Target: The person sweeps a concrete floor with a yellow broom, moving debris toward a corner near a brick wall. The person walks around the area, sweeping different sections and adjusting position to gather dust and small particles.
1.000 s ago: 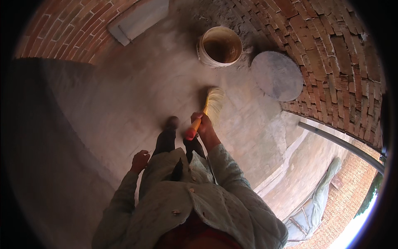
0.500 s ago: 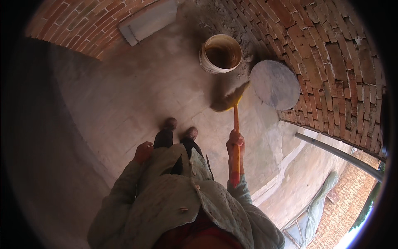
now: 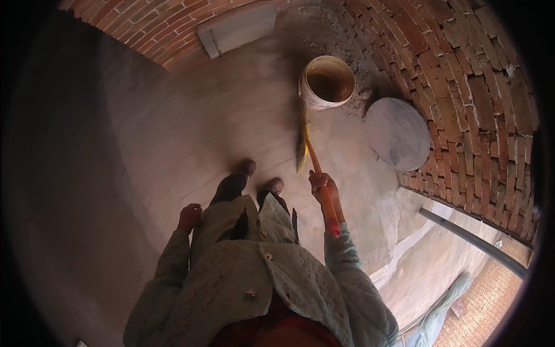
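My right hand (image 3: 325, 184) is wrapped round the orange handle of a broom (image 3: 313, 151), out in front of my right side. The handle's red end rests over my wrist. Beyond the hand, the yellow-bound head is seen nearly edge-on, its bristles reaching toward the bucket (image 3: 309, 99) and back toward my feet. That pale bucket stands upright, with brownish residue inside. My left hand (image 3: 189, 217) hangs beside my left thigh, its fingers loosely curled and nothing visible in them.
A round grey disc (image 3: 398, 134) lies at the brick wall (image 3: 462, 87) on the right. Rubble (image 3: 361, 87) lies behind the bucket. A pale slab (image 3: 238, 29) sits by the far wall. A grey pipe (image 3: 471, 234) crosses the right side. My shoes (image 3: 272, 186) stand on the concrete floor.
The broom has swung left and its head has turned from broadside to nearly edge-on. The view has shifted a little, so the bucket and disc appear farther right and lower.
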A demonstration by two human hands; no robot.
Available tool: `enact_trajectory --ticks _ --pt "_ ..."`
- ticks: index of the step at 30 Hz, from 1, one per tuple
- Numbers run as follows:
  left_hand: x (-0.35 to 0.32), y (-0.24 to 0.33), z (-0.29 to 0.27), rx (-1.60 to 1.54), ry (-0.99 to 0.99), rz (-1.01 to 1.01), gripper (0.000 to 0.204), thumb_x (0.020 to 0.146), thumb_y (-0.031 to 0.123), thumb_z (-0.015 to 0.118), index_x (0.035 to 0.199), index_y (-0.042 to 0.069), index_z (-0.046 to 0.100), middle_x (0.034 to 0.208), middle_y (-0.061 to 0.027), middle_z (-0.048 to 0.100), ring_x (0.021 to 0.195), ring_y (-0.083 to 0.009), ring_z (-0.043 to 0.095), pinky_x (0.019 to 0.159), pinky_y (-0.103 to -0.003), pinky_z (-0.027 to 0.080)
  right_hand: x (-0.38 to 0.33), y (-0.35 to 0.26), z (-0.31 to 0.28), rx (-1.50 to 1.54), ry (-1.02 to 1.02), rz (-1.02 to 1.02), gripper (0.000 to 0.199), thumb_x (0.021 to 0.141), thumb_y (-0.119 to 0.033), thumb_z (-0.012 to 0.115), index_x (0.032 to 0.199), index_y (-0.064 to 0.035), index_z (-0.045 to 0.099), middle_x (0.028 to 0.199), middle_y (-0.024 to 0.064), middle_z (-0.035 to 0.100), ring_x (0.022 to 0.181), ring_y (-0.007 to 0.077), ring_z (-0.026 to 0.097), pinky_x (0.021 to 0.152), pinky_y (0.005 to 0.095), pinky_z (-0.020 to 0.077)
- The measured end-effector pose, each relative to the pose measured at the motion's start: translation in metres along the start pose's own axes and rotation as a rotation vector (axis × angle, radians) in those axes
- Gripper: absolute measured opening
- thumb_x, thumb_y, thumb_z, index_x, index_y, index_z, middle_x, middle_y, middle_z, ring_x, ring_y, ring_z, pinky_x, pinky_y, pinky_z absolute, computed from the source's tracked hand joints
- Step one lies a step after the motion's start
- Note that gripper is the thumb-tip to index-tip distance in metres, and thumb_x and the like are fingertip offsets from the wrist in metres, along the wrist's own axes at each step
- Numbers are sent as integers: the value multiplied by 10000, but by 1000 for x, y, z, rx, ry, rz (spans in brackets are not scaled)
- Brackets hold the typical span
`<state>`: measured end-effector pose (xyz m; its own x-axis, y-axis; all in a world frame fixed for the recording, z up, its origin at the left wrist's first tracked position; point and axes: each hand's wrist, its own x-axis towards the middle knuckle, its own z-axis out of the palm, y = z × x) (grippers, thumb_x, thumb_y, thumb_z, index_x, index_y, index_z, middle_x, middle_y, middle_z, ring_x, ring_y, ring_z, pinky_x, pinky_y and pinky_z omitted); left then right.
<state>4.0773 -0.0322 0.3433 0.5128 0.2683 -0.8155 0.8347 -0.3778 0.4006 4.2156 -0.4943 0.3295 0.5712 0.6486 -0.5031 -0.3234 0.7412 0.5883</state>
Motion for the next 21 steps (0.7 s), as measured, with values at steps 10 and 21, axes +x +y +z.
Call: enact_trajectory --ticks 10,21 --pt "30 -106 12 -57 145 66 264 724 274 567 824 42 645 876 -139 619 843 -281 584 747 -352 461 -55 88 51 -461 225 165 320 888 -145 385 1177 -8 390 664 34 398 469 76 376 383 193 357" --pt "54 -75 -42 -426 42 -53 265 767 190 517 969 24 562 696 -105 571 531 -196 573 423 -304 451 83 79 32 -294 524 327 182 792 -56 378 899 85 420 632 36 449 497 137 459 463 262 439"
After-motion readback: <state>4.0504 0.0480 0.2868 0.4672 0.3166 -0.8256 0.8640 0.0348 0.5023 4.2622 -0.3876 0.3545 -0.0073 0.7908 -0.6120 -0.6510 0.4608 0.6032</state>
